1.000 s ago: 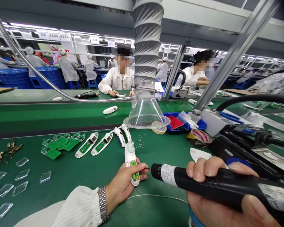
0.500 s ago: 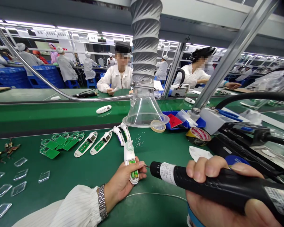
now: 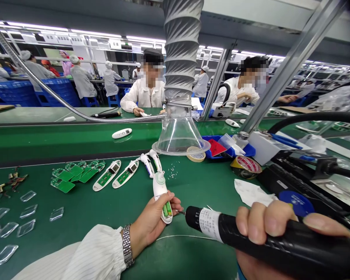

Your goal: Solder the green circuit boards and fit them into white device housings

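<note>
My left hand [image 3: 153,219] is shut around a white plastic ear-thermometer-like housing [image 3: 161,200], which stands tilted with its nozzle up. A green circuit board [image 3: 166,209] shows in its open side. My right hand [image 3: 262,233] grips a black soldering iron [image 3: 251,239] by its thick handle. The iron's thin metal tip [image 3: 180,212] points left, close to my left fingers and the housing. I cannot tell whether the tip touches the board. A striped white sleeve [image 3: 96,252] and a metal wristwatch [image 3: 127,245] cover my left forearm.
On the green bench lie green circuit boards [image 3: 76,175], white housings [image 3: 107,175], clear plastic covers [image 3: 26,229] and small metal parts [image 3: 10,182]. A clear fume funnel [image 3: 179,132] stands ahead. Tape rolls [image 3: 245,167], a blue tray [image 3: 224,147] and a soldering station [image 3: 303,179] sit right. Co-workers sit opposite.
The soldering iron and my right hand have shifted down and slightly right, with more of my fingers showing. The housing stays in my left hand, and the view has moved slightly.
</note>
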Available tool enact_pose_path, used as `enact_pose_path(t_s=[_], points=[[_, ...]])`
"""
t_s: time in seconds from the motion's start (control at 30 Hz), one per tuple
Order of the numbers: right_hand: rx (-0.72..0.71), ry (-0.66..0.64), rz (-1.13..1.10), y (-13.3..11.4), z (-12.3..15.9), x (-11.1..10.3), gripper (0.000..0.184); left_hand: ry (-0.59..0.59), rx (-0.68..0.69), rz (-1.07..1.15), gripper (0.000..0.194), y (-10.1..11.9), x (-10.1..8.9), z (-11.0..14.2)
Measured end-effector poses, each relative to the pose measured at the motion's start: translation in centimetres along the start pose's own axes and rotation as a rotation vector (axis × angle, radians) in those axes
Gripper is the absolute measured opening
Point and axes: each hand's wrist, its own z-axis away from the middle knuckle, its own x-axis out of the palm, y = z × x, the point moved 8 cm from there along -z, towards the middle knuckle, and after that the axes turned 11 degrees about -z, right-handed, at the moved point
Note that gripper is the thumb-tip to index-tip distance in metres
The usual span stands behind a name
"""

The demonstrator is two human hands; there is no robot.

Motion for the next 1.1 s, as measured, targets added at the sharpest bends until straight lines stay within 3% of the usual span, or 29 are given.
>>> enact_pose_path(t_s=[0.1,0.3,0.53,0.67,1.1], points=[[0.067,0.118,-0.375,0.6,0.3,-0.6,0.023,-0.009,0.044,-0.011,0.008,0.2,0.0,0.0],[0.198,-0.113,-0.411,1.1,0.1,1.4,0.021,-0.032,0.045,-0.016,0.013,0.0,0.1,0.0],[0.180,-0.086,-0.575,0.9,0.0,2.8,0.021,-0.021,0.044,-0.007,0.017,0.1,0.1,0.0],[0.142,-0.134,-0.566,0.4,0.2,3.4,0.022,0.006,0.048,-0.001,0.019,0.0,-0.1,0.1],[0.167,-0.105,-0.399,1.1,1.0,3.8,0.029,0.031,0.044,0.048,0.021,0.0,-0.1,-0.1]])
